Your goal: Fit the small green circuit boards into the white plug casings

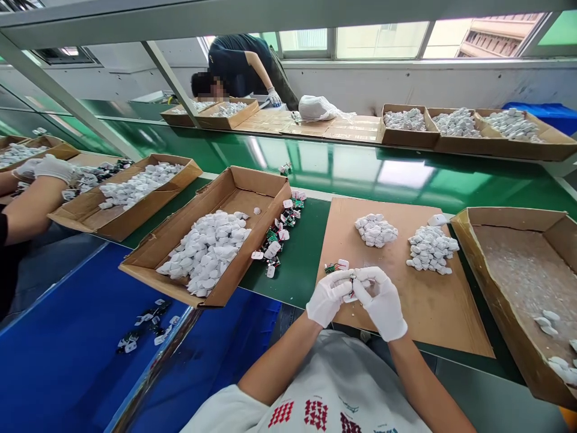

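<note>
One small part (350, 296), lower right of centre, is pinched narrowly between left hand (328, 296) and right hand (379, 300), presumably because it's tiny; details partly hidden. One loose board (331, 268) is laid just beyond, on one cardboard sheet (406, 328). Two white piles (375, 230) are heaped farther up, apparently for easy reach; pieces uncountable. The sheet is flanked by left box (259, 179), part-filled, and right box (518, 222), sparsely filled. Three far boxes (408, 137) are lined up, upper right.

Windows (383, 41) are admitting daylight above pale wall (342, 87). Green worktop (342, 171) is gleaming, grey beam (288, 17) is spanning overhead
</note>
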Demonstrator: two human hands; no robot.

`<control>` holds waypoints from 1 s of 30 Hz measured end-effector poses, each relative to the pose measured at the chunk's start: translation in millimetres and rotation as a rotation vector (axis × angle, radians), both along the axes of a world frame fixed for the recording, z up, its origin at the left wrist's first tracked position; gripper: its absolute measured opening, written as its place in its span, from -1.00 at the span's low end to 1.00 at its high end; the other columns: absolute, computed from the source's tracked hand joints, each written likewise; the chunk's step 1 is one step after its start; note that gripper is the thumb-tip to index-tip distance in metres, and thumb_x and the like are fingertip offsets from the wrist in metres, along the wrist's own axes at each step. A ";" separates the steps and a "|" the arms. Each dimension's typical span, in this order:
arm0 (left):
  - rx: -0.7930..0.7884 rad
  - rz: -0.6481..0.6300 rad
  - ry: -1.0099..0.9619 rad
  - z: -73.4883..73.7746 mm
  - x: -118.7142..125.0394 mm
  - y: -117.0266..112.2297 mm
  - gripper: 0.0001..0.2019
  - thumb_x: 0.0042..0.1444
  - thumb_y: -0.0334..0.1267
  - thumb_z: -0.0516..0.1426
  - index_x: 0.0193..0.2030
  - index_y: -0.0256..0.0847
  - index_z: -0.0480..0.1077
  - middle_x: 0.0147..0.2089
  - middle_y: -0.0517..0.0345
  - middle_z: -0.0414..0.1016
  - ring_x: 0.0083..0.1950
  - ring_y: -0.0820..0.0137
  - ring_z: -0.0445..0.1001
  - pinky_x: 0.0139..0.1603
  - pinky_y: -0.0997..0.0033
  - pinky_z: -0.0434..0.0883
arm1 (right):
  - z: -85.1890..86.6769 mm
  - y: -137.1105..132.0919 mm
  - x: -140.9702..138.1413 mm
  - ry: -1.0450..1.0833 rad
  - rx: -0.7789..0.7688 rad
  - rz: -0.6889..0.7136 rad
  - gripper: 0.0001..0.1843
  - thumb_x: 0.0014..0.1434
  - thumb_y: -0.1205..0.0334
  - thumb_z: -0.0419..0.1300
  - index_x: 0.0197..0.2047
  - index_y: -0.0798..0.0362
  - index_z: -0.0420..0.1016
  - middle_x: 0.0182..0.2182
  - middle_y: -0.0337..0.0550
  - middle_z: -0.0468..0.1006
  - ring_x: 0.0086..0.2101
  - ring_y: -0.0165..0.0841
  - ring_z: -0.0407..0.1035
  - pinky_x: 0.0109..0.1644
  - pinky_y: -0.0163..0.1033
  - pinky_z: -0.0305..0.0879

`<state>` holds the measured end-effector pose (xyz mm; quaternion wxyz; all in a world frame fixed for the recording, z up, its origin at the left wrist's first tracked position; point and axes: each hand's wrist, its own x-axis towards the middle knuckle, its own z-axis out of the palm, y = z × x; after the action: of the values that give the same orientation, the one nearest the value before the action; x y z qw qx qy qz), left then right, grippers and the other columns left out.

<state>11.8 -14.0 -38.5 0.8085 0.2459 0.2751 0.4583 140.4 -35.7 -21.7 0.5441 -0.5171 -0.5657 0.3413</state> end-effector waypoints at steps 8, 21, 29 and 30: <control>0.036 0.015 -0.011 2.7 -1.3 -3.0 -0.57 -0.25 -0.26 0.40 -0.16 -0.30 0.52 -0.29 -0.01 0.60 -0.28 0.35 0.53 -0.24 0.42 0.38 | 8.2 0.9 0.8 0.234 -0.133 0.168 -0.91 0.05 0.27 0.21 -0.37 0.01 0.34 -0.48 -0.32 0.33 -0.54 -0.51 0.26 -0.46 -0.36 0.36; 0.103 0.015 -0.002 -2.6 -4.3 -3.1 -0.53 -0.23 -0.22 0.39 -0.11 -0.26 0.52 -0.34 0.04 0.58 -0.47 0.41 0.47 -0.42 0.39 0.40 | 0.7 -3.9 18.7 -0.116 0.196 0.105 -0.75 0.09 0.35 0.24 -0.14 -0.09 0.50 -0.08 -0.12 0.51 -0.10 -0.29 0.45 -0.06 -0.16 0.47; 0.208 0.060 0.124 -1.9 -2.8 -9.2 -0.55 -0.22 -0.26 0.39 -0.11 -0.24 0.52 -0.26 0.01 0.61 -0.34 0.31 0.56 -0.28 0.27 0.51 | 4.9 -7.3 26.1 -0.358 0.404 0.054 -0.74 0.12 0.41 0.23 -0.20 -0.15 0.57 -0.28 -0.22 0.57 -0.31 -0.39 0.51 -0.25 -0.29 0.51; 0.211 0.057 0.142 -1.7 -2.4 -9.9 -0.55 -0.21 -0.26 0.39 -0.10 -0.25 0.52 -0.27 0.01 0.61 -0.35 0.30 0.56 -0.28 0.26 0.52 | 6.0 -6.9 26.0 -0.363 0.412 0.057 -0.74 0.12 0.41 0.22 -0.19 -0.15 0.57 -0.28 -0.21 0.57 -0.32 -0.40 0.51 -0.26 -0.30 0.50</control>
<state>9.4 -23.8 -40.1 0.7432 0.3537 0.2887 0.4890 166.4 -42.6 -15.7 0.5176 -0.4319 -0.7260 0.1359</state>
